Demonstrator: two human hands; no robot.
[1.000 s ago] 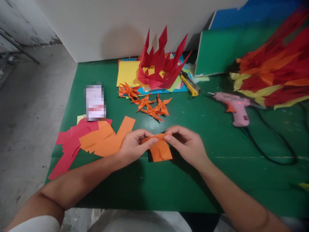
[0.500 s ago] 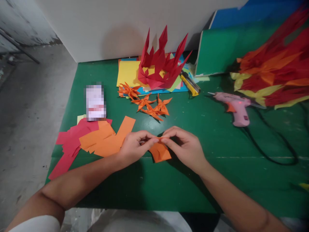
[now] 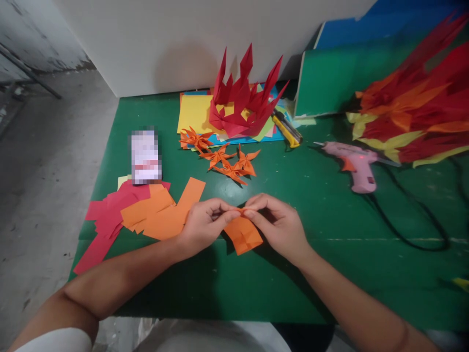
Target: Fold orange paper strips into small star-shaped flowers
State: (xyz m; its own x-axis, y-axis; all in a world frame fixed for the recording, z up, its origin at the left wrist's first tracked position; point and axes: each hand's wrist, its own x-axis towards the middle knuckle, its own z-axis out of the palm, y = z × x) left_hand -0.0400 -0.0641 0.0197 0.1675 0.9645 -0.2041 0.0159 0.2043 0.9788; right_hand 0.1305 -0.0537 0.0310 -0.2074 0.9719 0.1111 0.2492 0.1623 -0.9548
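Between my two hands is a small orange sheet of paper (image 3: pixel 243 235), creased across its lower part. My left hand (image 3: pixel 208 220) pinches its upper edge between thumb and fingers. Right beside it, my right hand (image 3: pixel 276 220) pinches the same edge, the two thumb tips nearly meeting. The paper's lower part hangs toward me over the green table. Several folded orange paper flowers (image 3: pixel 232 168) lie just beyond my hands. Loose orange paper strips (image 3: pixel 161 217) spread out next to my left hand, with red strips (image 3: pixel 106 230) farther left.
A red folded-paper crown (image 3: pixel 240 115) stands on coloured sheets (image 3: pixel 192 110) at the back. Near it lies a yellow utility knife (image 3: pixel 287 129). To the right are a pink glue gun (image 3: pixel 357 164) with its cord and a red, orange and yellow paper piece (image 3: pixel 414 112). A blurred phone-like object (image 3: pixel 145 156) lies left.
The lower part of the orange paper has opened out and hangs lower than before. Both hands keep their pinch on its upper edge, almost in place.
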